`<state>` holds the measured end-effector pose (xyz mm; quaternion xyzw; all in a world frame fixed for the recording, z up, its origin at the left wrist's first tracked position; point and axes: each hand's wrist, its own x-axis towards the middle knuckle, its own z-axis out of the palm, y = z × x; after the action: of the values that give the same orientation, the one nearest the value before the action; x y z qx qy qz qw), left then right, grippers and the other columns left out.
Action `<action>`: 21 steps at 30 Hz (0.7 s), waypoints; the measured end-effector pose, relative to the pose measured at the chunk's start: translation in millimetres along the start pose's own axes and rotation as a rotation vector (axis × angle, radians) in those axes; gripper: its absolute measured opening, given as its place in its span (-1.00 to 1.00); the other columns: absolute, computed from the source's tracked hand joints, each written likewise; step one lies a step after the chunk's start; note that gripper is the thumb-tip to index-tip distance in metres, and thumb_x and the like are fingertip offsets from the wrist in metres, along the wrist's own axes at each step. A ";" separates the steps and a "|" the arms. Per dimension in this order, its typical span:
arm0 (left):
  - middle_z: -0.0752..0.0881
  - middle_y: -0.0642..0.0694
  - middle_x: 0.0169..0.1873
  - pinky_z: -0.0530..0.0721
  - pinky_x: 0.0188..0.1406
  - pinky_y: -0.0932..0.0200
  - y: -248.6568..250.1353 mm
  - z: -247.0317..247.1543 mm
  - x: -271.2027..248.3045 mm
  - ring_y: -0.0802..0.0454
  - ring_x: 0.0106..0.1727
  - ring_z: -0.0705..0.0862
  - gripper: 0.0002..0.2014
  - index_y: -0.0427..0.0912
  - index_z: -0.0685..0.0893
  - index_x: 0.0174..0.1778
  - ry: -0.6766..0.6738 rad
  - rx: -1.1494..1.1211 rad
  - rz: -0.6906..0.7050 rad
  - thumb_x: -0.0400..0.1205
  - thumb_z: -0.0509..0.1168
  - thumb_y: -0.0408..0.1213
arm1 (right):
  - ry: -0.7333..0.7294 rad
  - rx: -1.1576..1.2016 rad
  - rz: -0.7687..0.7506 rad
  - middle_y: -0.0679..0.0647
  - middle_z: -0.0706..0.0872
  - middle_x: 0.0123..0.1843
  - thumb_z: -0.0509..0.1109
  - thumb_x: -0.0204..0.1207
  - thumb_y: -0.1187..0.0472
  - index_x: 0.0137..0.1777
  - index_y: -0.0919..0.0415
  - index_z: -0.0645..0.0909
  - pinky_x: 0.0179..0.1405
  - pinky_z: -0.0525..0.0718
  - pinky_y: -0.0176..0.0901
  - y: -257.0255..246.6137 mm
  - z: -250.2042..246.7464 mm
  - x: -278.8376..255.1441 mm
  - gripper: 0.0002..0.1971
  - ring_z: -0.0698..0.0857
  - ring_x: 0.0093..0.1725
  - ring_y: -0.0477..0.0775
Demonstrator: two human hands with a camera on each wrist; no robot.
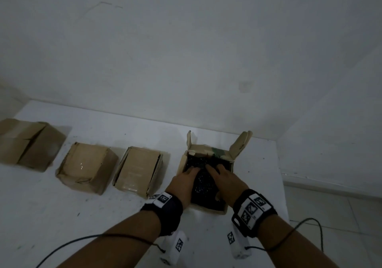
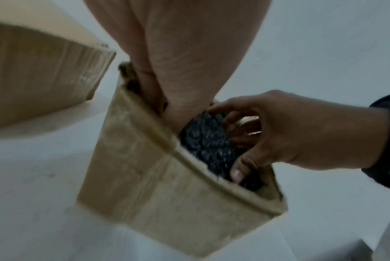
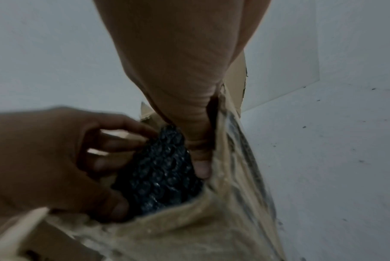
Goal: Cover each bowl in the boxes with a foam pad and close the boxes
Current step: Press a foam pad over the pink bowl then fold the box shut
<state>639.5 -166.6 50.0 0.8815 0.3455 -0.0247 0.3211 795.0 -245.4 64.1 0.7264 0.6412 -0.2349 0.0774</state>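
Note:
An open cardboard box (image 1: 209, 211) stands at the right end of a row on the white table, two of its flaps (image 1: 240, 145) upright at the back. A black bubbly foam pad (image 1: 203, 182) fills its opening and hides whatever lies beneath; no bowl shows. My left hand (image 1: 186, 178) presses on the pad's left side and my right hand (image 1: 225, 176) on its right side, fingers spread. In the left wrist view the right hand (image 2: 301, 132) arches over the pad (image 2: 209, 146), thumb tip on its near edge. In the right wrist view the left hand (image 3: 44, 159) touches the pad (image 3: 160, 169).
Three closed cardboard boxes (image 1: 29, 143) (image 1: 86, 168) (image 1: 138, 170) stand in a row to the left. The table's right edge (image 1: 283, 185) runs close beside the open box, with tiled floor beyond. A white wall backs the table. Thin black cables trail from both wrists.

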 end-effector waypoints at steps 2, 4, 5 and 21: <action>0.58 -0.16 0.41 0.55 0.27 0.06 0.4 -9.8 1.2 -0.17 0.32 0.62 -0.51 -0.06 0.38 0.54 -0.015 0.074 0.031 0.66 0.24 -0.22 | 0.019 -0.014 0.016 0.31 0.27 0.50 0.50 0.36 0.39 0.68 0.15 -0.13 0.21 0.60 0.06 2.4 -6.6 -4.8 0.03 0.54 0.29 0.33; 0.54 -0.15 0.46 0.51 0.32 0.10 3.0 -16.3 4.8 -0.14 0.38 0.58 -0.44 -0.06 0.35 0.58 -0.024 0.065 0.051 0.62 0.29 -0.28 | 0.000 -0.050 0.026 0.34 0.30 0.49 0.48 0.41 0.37 0.68 0.18 -0.15 0.22 0.61 0.09 2.2 -9.9 -5.4 0.00 0.55 0.29 0.34; 0.47 -0.14 0.52 0.46 0.39 0.12 4.2 -17.9 8.8 -0.12 0.44 0.53 -0.33 -0.07 0.28 0.62 -0.054 0.053 0.058 0.57 0.34 -0.32 | -0.020 -0.068 0.030 0.36 0.32 0.49 0.47 0.43 0.35 0.68 0.20 -0.17 0.20 0.63 0.12 0.7 -10.9 -3.6 -0.01 0.56 0.28 0.35; 0.63 -0.25 0.33 0.59 0.29 0.02 0.0 -20.3 36.2 -0.24 0.31 0.64 -0.20 -0.18 0.43 0.47 -0.212 0.064 -0.003 0.30 0.57 -0.45 | -0.039 0.141 0.035 0.28 0.39 0.43 0.48 0.39 0.17 0.58 0.16 0.20 0.30 0.59 0.05 6.1 -6.7 26.4 -0.22 0.53 0.34 0.31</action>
<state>663.4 -133.3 56.5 0.8833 0.3098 -0.1291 0.3273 804.3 -220.0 57.2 0.7367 0.6084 -0.2921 0.0424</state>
